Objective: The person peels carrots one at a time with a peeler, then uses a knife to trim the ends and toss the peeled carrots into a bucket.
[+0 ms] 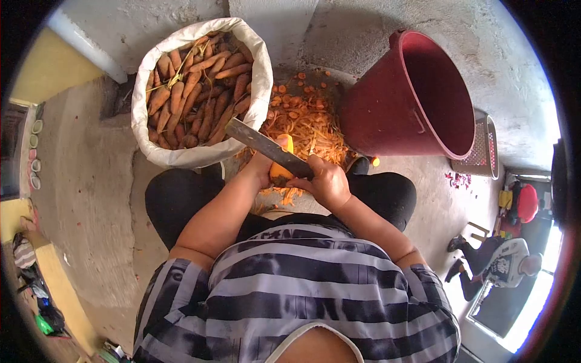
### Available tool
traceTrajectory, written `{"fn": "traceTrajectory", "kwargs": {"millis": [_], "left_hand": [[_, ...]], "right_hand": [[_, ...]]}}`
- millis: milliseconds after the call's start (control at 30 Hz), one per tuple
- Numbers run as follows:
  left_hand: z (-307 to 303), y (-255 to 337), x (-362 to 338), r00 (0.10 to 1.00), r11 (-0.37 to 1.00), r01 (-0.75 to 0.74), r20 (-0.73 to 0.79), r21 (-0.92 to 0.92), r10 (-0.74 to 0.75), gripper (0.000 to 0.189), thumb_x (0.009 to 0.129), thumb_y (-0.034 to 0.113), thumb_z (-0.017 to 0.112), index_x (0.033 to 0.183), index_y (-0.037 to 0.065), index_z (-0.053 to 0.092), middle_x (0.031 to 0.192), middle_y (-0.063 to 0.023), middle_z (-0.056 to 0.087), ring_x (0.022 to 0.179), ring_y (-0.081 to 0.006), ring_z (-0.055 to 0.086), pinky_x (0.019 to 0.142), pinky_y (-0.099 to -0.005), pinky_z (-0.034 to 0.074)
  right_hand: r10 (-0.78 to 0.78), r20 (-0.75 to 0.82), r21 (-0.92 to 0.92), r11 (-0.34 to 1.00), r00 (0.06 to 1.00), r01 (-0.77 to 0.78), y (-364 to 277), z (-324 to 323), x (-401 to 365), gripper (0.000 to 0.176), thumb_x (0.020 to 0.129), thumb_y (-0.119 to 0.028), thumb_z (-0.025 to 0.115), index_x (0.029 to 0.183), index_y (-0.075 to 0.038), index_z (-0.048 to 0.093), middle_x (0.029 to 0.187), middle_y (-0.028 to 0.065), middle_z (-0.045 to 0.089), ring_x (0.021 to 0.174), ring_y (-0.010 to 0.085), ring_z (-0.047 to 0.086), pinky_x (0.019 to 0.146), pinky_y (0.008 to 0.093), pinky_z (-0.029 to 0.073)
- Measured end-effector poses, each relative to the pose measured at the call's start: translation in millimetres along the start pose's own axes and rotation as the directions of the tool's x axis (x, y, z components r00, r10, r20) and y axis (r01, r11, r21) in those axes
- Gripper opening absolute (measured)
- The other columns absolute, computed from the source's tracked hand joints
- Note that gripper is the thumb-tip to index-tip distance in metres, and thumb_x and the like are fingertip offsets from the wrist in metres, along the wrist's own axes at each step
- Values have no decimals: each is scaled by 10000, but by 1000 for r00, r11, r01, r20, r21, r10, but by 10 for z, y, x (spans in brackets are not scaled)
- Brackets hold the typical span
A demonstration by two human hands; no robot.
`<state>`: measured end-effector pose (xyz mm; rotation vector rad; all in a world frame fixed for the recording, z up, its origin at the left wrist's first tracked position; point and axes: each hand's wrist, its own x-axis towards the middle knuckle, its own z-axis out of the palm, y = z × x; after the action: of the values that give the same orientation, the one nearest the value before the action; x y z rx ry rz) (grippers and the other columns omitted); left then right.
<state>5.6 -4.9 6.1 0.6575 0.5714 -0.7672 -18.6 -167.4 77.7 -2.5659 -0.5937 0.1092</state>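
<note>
My right hand (327,180) grips the handle of a large knife (260,143) whose blade points up and left. My left hand (261,168) holds a peeled orange carrot (282,158) under the blade, between my knees. The blade lies across the carrot. Carrot peelings and cut ends (305,118) are heaped on the ground just beyond my hands.
A white sack (257,85) full of unpeeled carrots stands at the left front. A dark red bucket (423,97) tilts at the right front, a pink mesh crate (481,148) beside it. Another person (502,260) sits far right. Concrete floor lies all around.
</note>
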Motion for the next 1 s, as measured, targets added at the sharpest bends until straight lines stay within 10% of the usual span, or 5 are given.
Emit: {"fn": "traceTrajectory", "kwargs": {"millis": [500, 600, 667, 833, 1000], "left_hand": [[-86, -117, 115, 995, 999, -13, -96, -40, 9, 540, 728, 564, 561, 1008, 106, 509, 961, -94, 562, 811, -252, 576, 682, -417, 486], [-93, 36, -51, 977, 986, 159, 137, 54, -165, 633, 709, 608, 557, 1097, 112, 493, 998, -92, 556, 860, -242, 564, 693, -438, 477], [-82, 67, -82, 999, 955, -20, 45, 294, 8, 675, 704, 531, 622, 1190, 96, 448, 997, -81, 555, 887, -219, 558, 692, -445, 467], [-5, -5, -18, 778, 154, -494, 357, 856, 517, 664, 592, 259, 775, 1156, 48, 496, 958, -70, 576, 896, -187, 542, 733, -342, 454], [99, -30, -114, 755, 123, -536, 410, 835, 512, 489, 495, 173, 774, 924, 17, 601, 862, -147, 614, 814, -289, 592, 749, -351, 450]], "right_hand": [[-4, 62, 126, 992, 998, -4, 104, 240, 72, 501, 597, -424, 748, 766, -5, 531, 603, 116, 568, 524, 237, 577, 472, 339, 458], [272, 182, 435, 839, 945, -326, 188, 93, 155, 520, 623, -398, 749, 842, 26, 544, 584, 90, 558, 478, 155, 549, 430, 316, 441], [440, 412, 616, 510, 798, -600, 407, 74, 182, 497, 686, -441, 699, 787, 17, 536, 549, 58, 517, 412, 139, 493, 403, 286, 416], [315, 618, 733, 99, 720, -673, 410, -167, 91, 538, 706, -530, 639, 774, -13, 508, 502, 15, 434, 356, 105, 403, 344, 226, 334], [196, 652, 679, 281, 733, -678, 508, -125, 167, 556, 664, -515, 682, 856, -27, 497, 581, 34, 481, 422, 104, 450, 399, 238, 380]]}}
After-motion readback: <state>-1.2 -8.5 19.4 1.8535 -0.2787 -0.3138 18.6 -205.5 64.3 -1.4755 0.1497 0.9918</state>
